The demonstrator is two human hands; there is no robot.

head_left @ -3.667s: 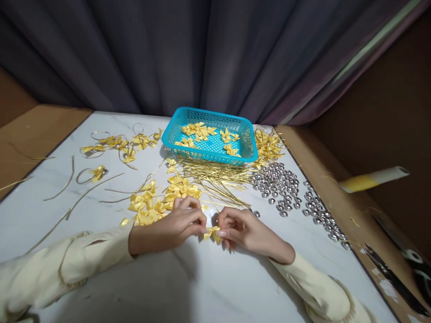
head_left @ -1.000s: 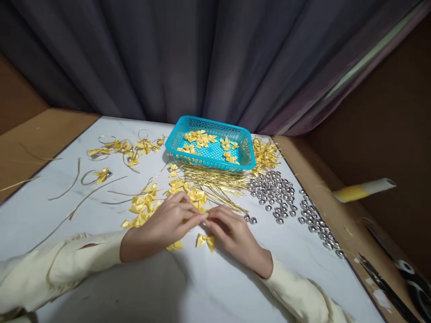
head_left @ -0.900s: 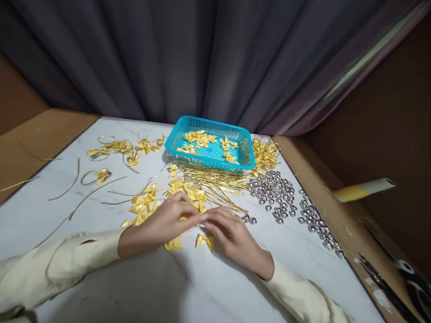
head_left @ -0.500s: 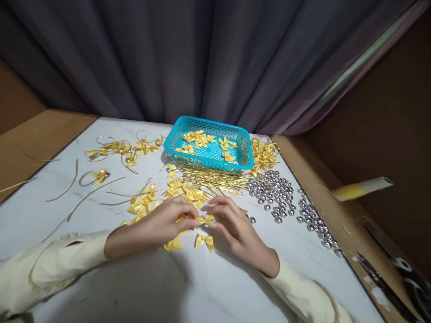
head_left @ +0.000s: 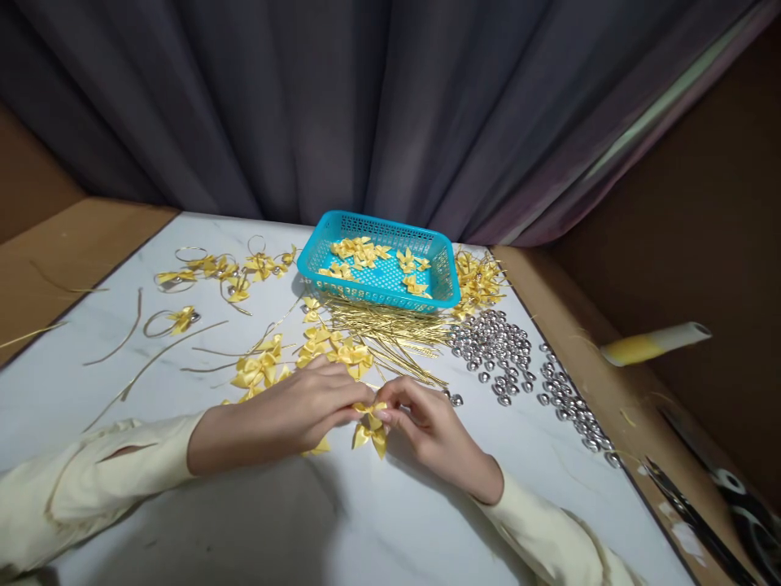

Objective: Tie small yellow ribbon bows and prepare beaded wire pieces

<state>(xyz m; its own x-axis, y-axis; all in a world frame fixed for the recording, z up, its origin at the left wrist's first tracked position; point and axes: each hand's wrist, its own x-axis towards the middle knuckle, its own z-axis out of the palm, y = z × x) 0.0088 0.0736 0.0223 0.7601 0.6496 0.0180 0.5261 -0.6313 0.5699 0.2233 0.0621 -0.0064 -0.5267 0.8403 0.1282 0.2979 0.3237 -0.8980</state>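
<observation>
Both hands meet near the front middle of the white worktop (head_left: 390, 521), pinching a small yellow ribbon bow. The left hand (head_left: 305, 411) has thumb and forefinger closed on the bow in hand (head_left: 364, 407), and the right hand (head_left: 421, 415) is curled in from the other side with its fingertips shut on the same piece. A second bow (head_left: 369, 436) lies on the marble just below their fingertips, and it's hard to tell from this angle whether it touches the held one or is only overlapped by it.

Looks to me like the fiddly fitting step on one bow, so the next move probably calls for small, steady finger work rather than any reach.

Room-wise: the loose bow pile (head_left: 293, 358) sits right behind the left hand, gold wire sticks (head_left: 390, 334) fan out just beyond the fingertips, and the silver beads (head_left: 497, 350) are off to the right, near the worktop's right edge. The blue basket (head_left: 448, 285) is at the back with more bows inside. The near part of the worktop, towards the person, is the open stretch. Finished loops with bows (head_left: 225, 268) are far left.
</observation>
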